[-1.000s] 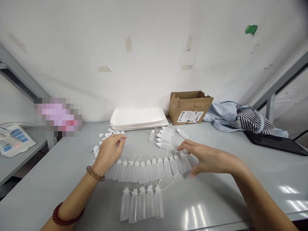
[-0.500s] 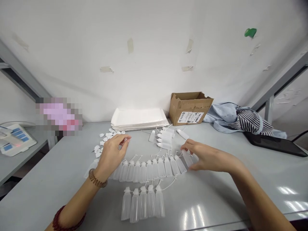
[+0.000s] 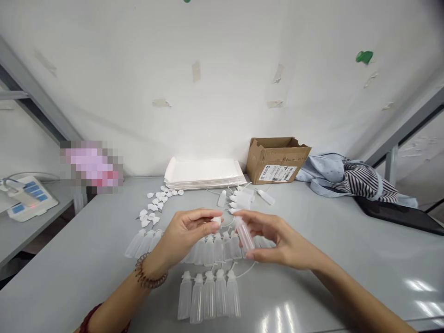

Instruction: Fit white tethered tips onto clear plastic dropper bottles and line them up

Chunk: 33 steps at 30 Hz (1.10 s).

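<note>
Between the thumb and fingers of my left hand (image 3: 192, 227) is a small white cap (image 3: 217, 220). My right hand (image 3: 277, 236) grips a translucent squeeze bottle (image 3: 244, 235), tilted, its neck toward the cap; the two look slightly apart. Behind and below both hands runs a curved row of similar bottles (image 3: 208, 251), partly hidden by my hands. Nearer me stands a short row of several capped bottles (image 3: 209, 296) with thin tethers. Loose white caps (image 3: 152, 206) lie scattered beyond my left hand. A few more bottles (image 3: 240, 199) lie on their sides past my right hand.
A stack of white envelopes (image 3: 204, 173) lies against the wall beside an open cardboard box (image 3: 277, 159). Folded cloth (image 3: 347, 178) and a black flat device (image 3: 398, 215) are at the right. On the left side table sits a white device with blue keys (image 3: 33, 199).
My right hand has lifted a bottle from the row's right end and brought it left. My left hand has moved right from the loose caps, with a cap in its fingers.
</note>
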Each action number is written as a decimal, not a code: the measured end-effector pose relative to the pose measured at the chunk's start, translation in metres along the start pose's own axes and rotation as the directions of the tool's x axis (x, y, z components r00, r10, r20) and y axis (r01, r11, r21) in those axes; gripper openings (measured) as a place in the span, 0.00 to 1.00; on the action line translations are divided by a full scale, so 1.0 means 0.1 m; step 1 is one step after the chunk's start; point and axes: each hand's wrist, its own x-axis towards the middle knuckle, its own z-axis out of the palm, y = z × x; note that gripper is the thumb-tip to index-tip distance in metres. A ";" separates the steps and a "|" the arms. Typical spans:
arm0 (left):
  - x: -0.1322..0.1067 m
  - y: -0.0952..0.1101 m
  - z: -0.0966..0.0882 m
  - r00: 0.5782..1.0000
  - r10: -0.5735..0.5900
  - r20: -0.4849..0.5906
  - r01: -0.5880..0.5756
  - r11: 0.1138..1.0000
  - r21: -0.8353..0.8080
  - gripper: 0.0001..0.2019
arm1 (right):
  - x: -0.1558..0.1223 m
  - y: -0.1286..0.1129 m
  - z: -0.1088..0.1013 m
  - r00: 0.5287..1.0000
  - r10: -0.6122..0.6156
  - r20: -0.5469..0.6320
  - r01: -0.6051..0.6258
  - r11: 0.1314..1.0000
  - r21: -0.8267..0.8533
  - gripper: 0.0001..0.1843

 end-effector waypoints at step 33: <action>-0.05 -0.02 0.09 0.986 -0.030 0.163 0.035 0.999 -0.032 0.08 | 0.02 0.09 0.28 0.995 -0.094 -0.046 0.077 0.957 -0.279 0.18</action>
